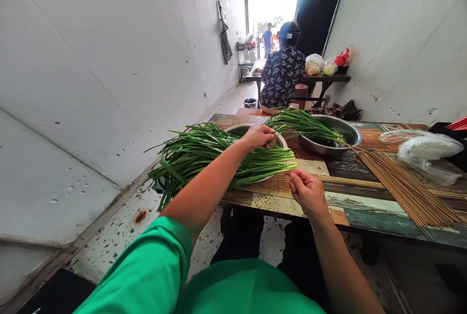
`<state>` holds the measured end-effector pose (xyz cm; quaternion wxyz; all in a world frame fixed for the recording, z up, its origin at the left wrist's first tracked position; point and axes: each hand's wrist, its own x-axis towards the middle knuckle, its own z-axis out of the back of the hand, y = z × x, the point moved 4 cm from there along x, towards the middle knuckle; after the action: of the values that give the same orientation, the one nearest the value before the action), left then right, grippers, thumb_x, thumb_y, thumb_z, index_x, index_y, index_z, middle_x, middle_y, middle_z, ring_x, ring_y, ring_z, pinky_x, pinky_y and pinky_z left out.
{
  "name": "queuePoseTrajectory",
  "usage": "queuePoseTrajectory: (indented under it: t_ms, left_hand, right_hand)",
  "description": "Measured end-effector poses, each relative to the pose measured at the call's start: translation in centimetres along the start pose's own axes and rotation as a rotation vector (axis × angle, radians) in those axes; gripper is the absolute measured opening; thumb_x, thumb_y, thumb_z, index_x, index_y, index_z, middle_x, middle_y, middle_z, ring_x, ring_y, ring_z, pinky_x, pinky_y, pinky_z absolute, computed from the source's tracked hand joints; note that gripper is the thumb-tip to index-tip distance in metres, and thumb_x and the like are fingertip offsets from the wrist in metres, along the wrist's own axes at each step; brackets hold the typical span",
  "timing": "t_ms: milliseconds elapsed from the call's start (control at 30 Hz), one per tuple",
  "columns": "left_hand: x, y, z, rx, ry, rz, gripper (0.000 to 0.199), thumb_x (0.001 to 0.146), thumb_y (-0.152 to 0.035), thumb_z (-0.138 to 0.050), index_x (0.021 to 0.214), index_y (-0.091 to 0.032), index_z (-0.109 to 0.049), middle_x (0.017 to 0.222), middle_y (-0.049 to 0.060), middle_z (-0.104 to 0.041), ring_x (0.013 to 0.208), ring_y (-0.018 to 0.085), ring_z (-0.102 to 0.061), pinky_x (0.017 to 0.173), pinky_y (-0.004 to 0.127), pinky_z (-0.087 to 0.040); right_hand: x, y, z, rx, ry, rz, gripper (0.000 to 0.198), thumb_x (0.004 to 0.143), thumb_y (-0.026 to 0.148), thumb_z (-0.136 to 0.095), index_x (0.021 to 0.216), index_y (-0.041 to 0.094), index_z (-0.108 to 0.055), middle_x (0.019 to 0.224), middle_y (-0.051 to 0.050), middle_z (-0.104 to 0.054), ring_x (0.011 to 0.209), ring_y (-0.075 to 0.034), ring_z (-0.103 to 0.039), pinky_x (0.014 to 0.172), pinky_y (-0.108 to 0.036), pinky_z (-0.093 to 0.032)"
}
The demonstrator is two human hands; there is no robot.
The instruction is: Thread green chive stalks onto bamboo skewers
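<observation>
A large bunch of green garlic chives lies across a metal bowl, pale stem ends to the right and leaves hanging over the table's left edge. Above the bunch, my left hand is closed in a pinch on chives at its fingertips; how many is hidden. My right hand is closed around a thin wooden skewer, whose tip is near the stem ends. A second metal bowl holds a smaller bunch of chives, with skewers at its stem ends.
Many loose wooden skewers lie on the patchwork wooden table at right, near a clear plastic bag. Ahead, a person sits facing away at another table bearing bagged goods. A bucket stands on the floor.
</observation>
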<state>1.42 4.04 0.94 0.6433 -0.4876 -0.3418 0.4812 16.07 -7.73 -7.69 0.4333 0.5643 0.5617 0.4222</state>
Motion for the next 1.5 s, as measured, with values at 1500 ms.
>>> queuePoseTrajectory:
  t_ms: [1500]
  left_hand:
    - [0.01,-0.15,0.77,0.403,0.193,-0.090,0.010,0.067,-0.020,-0.073,0.076,-0.017,-0.077,0.066,-0.003,-0.069,0.063,0.009,-0.055,0.064,0.022,-0.043]
  right_hand:
    - [0.12,-0.23,-0.12,0.017,-0.029,-0.017,0.044,0.062,0.052,-0.077,0.082,0.015,-0.063,0.045,0.009,-0.039,0.036,-0.003,-0.027,0.033,-0.017,-0.015]
